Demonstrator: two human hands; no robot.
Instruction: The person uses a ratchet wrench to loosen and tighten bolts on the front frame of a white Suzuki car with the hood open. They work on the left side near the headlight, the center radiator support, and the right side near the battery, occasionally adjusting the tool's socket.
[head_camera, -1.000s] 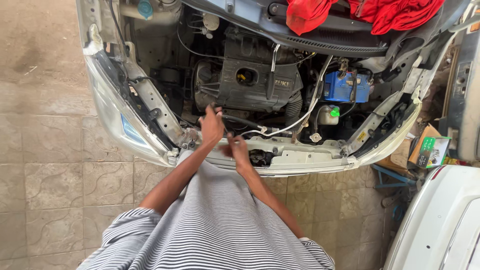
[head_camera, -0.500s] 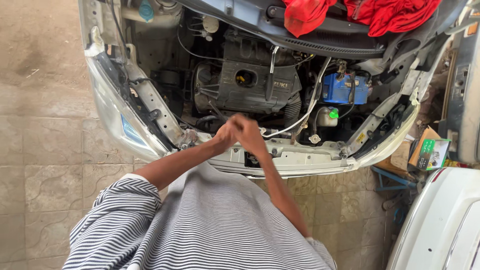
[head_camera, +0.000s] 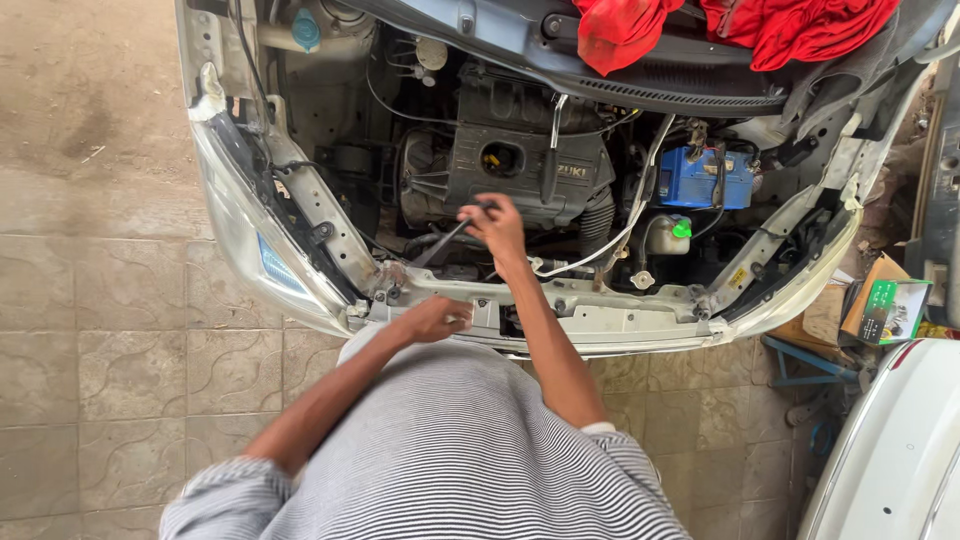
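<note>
Right hand (head_camera: 497, 226) closed on a dark rod-like tool (head_camera: 440, 243), its tip low beside the engine (head_camera: 520, 165). Left hand (head_camera: 437, 318) rests flat on the front crossmember (head_camera: 600, 322), fingers loose. Risk: tool slipping, snagging the white cable (head_camera: 610, 240) nearby

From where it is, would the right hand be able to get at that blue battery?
Probably yes. The right hand is already inside the engine bay, and the blue battery sits uncovered further right; only a white hose crosses between.
</note>
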